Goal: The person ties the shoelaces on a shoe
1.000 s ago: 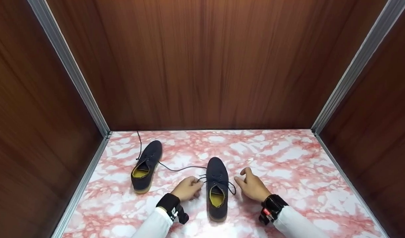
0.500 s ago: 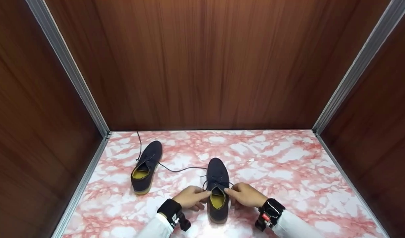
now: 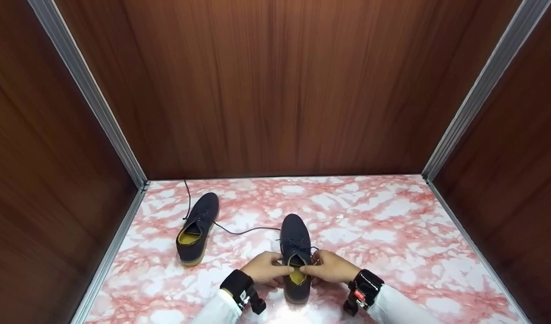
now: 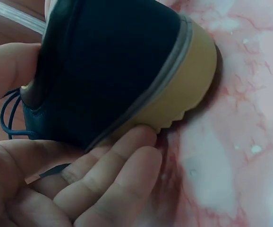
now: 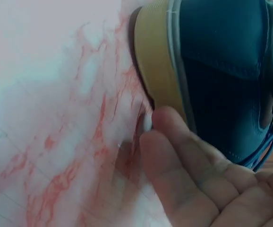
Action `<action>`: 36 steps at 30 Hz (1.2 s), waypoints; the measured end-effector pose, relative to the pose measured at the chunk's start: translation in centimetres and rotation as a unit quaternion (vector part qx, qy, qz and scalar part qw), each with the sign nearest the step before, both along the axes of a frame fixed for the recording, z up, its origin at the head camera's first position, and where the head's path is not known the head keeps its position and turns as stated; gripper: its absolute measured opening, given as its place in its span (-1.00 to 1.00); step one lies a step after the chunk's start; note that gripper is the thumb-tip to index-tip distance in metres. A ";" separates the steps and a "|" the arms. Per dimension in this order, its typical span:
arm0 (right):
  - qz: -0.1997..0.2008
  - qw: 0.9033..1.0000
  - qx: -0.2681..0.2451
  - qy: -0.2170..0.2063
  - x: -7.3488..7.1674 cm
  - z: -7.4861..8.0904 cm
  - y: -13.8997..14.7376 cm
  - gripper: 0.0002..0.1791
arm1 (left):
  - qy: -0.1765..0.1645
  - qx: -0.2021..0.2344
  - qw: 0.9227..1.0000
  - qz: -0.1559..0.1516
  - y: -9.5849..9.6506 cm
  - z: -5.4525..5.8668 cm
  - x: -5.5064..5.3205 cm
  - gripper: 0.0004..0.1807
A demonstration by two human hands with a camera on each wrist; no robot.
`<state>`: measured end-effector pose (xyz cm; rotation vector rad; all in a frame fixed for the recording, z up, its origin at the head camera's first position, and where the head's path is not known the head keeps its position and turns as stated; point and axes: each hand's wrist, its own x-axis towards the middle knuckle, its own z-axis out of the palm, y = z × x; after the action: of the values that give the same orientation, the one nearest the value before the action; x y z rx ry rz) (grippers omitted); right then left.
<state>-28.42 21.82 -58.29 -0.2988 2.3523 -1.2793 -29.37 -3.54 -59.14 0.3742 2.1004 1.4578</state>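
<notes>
Fingers of the left hand (image 3: pixel 262 270) and right hand (image 3: pixel 331 268) pinch the dark shoe (image 3: pixel 295 231) between them, thumbs (image 3: pixel 283 270) in its opening (image 3: pixel 297 277); equal pressure should hold it straight.

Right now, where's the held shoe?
In the head view, the held shoe sits low, just right of centre, between the left hand and right hand.

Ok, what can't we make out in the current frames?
- Head: the near shoe hides where the long lace goes past its side.
- Head: lacing too small and dark to read a knot.
- Head: left sleeve and right sleeve cut off by the bottom edge.
- Left wrist: toe hidden behind the left hand.
- Right wrist: toe hidden behind the right hand.
</notes>
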 end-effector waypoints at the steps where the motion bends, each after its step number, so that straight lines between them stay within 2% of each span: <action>1: -0.001 1.000 0.009 0.010 0.0 0.1 0.0 -0.50 | 0.008 -0.002 1.000 0.001 0.2 0.1 0.0 -0.52; 4: -0.010 0.999 0.034 0.040 -0.1 0.3 0.1 -0.53 | 0.031 -0.012 0.999 0.006 0.7 0.4 -0.2 -0.58; 7: -0.034 0.996 0.048 0.072 -0.5 0.6 0.3 -0.57 | 0.083 -0.031 0.996 0.009 1.4 0.9 -0.7 -0.64; 10: -0.068 0.992 0.054 0.087 -1.0 0.8 0.5 -0.60 | 0.142 -0.057 0.988 0.011 2.3 1.4 -1.6 -0.59; 12: -0.096 0.989 0.057 0.092 -1.4 1.0 0.8 -0.62 | 0.165 -0.069 0.984 0.018 3.1 1.8 -2.2 -0.54; 16: -0.152 0.980 0.068 0.112 -2.5 1.3 1.4 -0.64 | 0.174 -0.063 0.982 0.044 5.0 2.0 -3.2 -0.48; 20: -0.187 0.969 0.081 0.142 -4.0 1.4 1.7 -0.61 | 0.178 -0.047 0.981 0.066 6.8 1.9 -4.2 -0.40; 25: -0.200 0.965 0.078 0.148 -6.1 1.5 2.1 -0.49 | 0.173 -0.033 0.981 0.087 8.5 1.7 -5.8 -0.28; 30: -0.217 0.960 0.092 0.153 -8.0 1.4 2.5 -0.42 | 0.179 -0.019 0.979 0.100 9.7 1.4 -7.3 -0.35; 36: -0.228 0.953 0.114 0.164 -9.9 1.0 2.3 -0.47 | 0.186 -0.016 0.973 0.133 10.8 0.9 -8.2 -0.35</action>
<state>-38.32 24.11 -57.27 0.1272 2.9457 -1.2016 -37.54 7.22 -58.27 0.3897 2.5519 1.5988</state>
